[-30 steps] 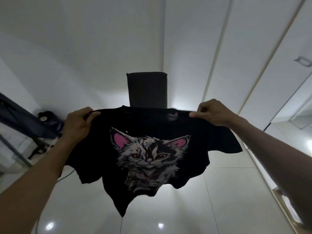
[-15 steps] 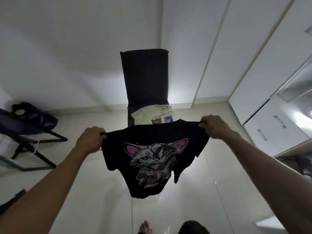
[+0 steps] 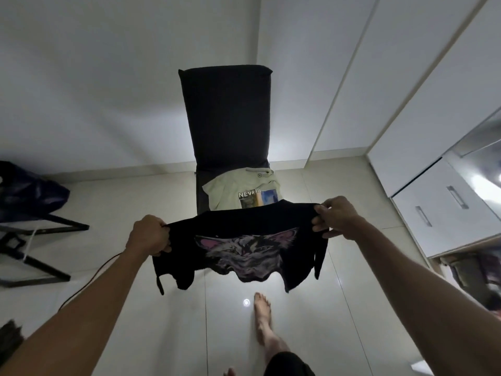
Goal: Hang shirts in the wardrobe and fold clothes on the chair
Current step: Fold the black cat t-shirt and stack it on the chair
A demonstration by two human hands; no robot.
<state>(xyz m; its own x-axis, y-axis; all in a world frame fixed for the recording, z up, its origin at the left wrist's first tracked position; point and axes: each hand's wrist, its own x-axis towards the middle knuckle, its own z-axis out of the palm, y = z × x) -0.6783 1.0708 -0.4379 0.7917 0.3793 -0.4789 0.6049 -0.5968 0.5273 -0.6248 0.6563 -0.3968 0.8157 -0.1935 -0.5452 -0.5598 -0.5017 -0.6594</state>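
Two hands stretch a black cat shirt just in front of the chair.

The left hand point(image 3: 150, 236) and right hand point(image 3: 337, 217) each have a closed grip on a shoulder of the shirt point(image 3: 241, 241), probably keeping it taut for laying on the chair point(image 3: 226, 118) beside the pale shirt point(image 3: 241, 189). Compared with half a second ago, the shirt tilts flatter and nearer the seat.

One word can be read: "NEVADA", in white capitals on a dark strip of the print on the pale green shirt point(image 3: 238, 187) lying on the seat of the black chair point(image 3: 226, 115). The later letters are partly blurred, so that reading is probable, not certain.
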